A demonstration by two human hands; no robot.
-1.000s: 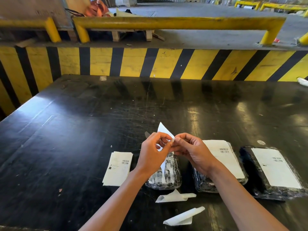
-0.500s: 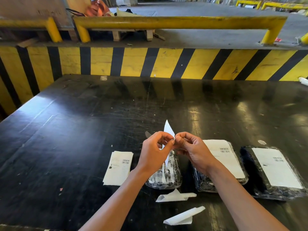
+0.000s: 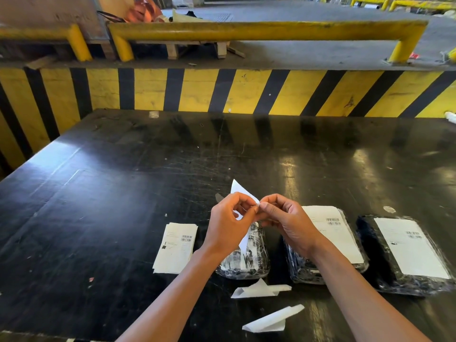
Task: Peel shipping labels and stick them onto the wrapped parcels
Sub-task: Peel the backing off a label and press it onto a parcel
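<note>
Two right-hand parcels [image 3: 407,253] already labelled; middle parcel [image 3: 246,260] bare. Left hand [image 3: 228,227] and right hand [image 3: 288,223] both pinch one label [image 3: 240,191] above it, still separating backing. Stack [image 3: 176,246] waits left; two spent backings [image 3: 259,290] near edge

The label [image 3: 238,191] between the two hands leans further left than half a second ago, its tip again wider above the left hand [image 3: 228,225]. The right hand [image 3: 287,222] pinches its edge slightly farther right; the fingertips meet closer together.
</note>
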